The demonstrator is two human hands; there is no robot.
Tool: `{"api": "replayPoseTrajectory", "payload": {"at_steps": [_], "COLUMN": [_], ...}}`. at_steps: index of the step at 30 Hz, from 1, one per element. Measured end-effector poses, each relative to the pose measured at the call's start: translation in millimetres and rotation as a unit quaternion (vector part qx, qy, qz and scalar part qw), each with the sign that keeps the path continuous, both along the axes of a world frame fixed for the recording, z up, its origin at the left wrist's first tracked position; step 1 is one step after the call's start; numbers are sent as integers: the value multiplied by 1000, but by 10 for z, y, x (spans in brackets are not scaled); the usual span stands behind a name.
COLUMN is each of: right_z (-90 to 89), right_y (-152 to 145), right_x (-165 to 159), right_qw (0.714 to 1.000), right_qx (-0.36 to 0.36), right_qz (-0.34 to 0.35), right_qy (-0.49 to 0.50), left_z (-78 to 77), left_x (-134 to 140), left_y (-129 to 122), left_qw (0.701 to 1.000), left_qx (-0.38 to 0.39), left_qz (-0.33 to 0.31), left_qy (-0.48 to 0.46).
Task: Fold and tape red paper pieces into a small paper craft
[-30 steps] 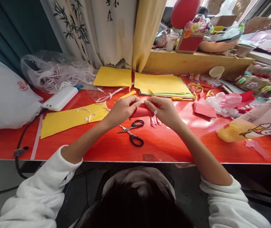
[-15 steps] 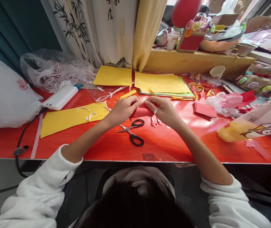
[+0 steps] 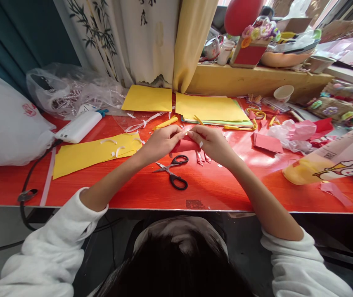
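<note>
Both hands meet above the middle of the red table (image 3: 139,189). Between them is a small piece of red paper (image 3: 188,144). My left hand (image 3: 161,142) is closed on its left side, thumb and finger pinched near the top. My right hand (image 3: 211,142) pinches the other side, its thumb close to the left one. A small white bit (image 3: 201,144) shows by the right fingers. Scissors (image 3: 174,171) with black handles lie partly spread just below. Beside the paper rest thin red strips (image 3: 201,158).
Yellow sheets (image 3: 97,152) with curled white strips lie to the left. A stack of coloured paper (image 3: 209,108) is at the back. Red cards (image 3: 267,143), crumpled pink paper (image 3: 290,134) and a drink cup (image 3: 321,159) are at right. A power bank (image 3: 79,127) sits left beside a white bag (image 3: 7,119).
The red paper between the hands has tilted slightly, and the fingers have shifted a little. Everything else looks the same.
</note>
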State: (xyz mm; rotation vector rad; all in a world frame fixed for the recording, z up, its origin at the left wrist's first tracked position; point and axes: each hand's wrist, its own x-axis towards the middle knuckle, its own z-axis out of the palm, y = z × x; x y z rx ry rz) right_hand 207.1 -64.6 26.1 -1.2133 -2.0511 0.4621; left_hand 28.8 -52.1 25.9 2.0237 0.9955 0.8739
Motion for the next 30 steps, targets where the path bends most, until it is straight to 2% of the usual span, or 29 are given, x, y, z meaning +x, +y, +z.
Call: {"api": "replayPoseTrajectory", "payload": {"at_steps": [9,16,25,30], "right_z": [-8,-16,-17,-35], "right_y": [3,12,13,25], "right_x": [1,3,8,15], "right_qw": [1000,999,997,997], "right_qx": [-4,-4,-24,4], "right_qz": [-4,-14,-13,-17], "right_qy": [14,29,66,74], "left_z": [19,70,18,39], "left_x": [0,14,-6,1], "left_y": [4,-13,23,3], "left_qw": [1000,997,999,998], "left_qx": [-13,-65,-29,-44], "left_qz": [5,16,20,17], "left_qy": [-11,-25,-23,-34]}}
